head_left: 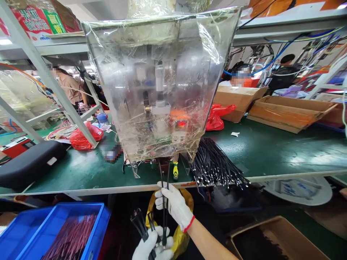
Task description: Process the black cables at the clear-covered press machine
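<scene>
My left hand (153, 245), in a white glove, is closed around a bunch of black cables (140, 224) at the bottom of the view. Above it, my right hand (175, 206), in a white glove with a red cuff, has its fingers around two long black cables (165, 216). Those cables run from the left hand up to the dark front part of a machine (163, 165). A see-through plastic cover (162, 90) with tape on it surrounds the machine, and a red light glows inside. Beside the machine's base stands a yellow-green screwdriver (175, 170).
A pile of black cables (217, 162) lies on the green bench (271, 151) to the right. Below are a blue bin (99, 224) with reddish wires, a yellow bag (187, 198) and a cardboard box (287, 234). A black padded piece (29, 162) sits at left. People work behind.
</scene>
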The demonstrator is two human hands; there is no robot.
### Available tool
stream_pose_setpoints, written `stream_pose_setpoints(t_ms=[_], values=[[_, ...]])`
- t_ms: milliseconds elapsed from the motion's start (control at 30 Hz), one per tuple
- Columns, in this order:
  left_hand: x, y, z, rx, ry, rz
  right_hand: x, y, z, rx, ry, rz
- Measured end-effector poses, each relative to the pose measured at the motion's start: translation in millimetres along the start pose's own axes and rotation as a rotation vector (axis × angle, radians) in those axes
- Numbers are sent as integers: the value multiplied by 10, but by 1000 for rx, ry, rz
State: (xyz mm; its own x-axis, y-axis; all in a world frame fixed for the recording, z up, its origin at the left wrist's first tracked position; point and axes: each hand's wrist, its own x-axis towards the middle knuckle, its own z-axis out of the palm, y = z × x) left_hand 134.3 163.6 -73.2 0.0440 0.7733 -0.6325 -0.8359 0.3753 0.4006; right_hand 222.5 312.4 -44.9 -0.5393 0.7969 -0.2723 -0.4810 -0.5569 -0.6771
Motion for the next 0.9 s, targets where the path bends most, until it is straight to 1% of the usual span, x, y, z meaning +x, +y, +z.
stream_pose_setpoints(t_ms=[100,167,233,333,367,433,533,667,800,900], values=[[-43,50,275,-107,110,120,150,-236,91,9,-43,-19],[-47,91,459,-165,119,200,262,-380,127,28,-90,3],[-37,132,614,-192,105,255,338,-474,131,32,-114,68],[-14,190,782,-228,127,301,333,-504,94,-22,-100,205],[-6,206,823,-241,141,308,309,-493,81,-50,-89,224],[5,227,884,-264,152,309,261,-468,70,-98,-58,217],[18,222,905,-269,143,301,268,-484,102,-125,9,194],[39,165,798,-251,157,285,400,-591,163,-123,45,210],[54,115,646,-251,196,298,456,-630,168,-105,33,224],[58,104,568,-260,194,295,439,-612,165,-100,22,225]])
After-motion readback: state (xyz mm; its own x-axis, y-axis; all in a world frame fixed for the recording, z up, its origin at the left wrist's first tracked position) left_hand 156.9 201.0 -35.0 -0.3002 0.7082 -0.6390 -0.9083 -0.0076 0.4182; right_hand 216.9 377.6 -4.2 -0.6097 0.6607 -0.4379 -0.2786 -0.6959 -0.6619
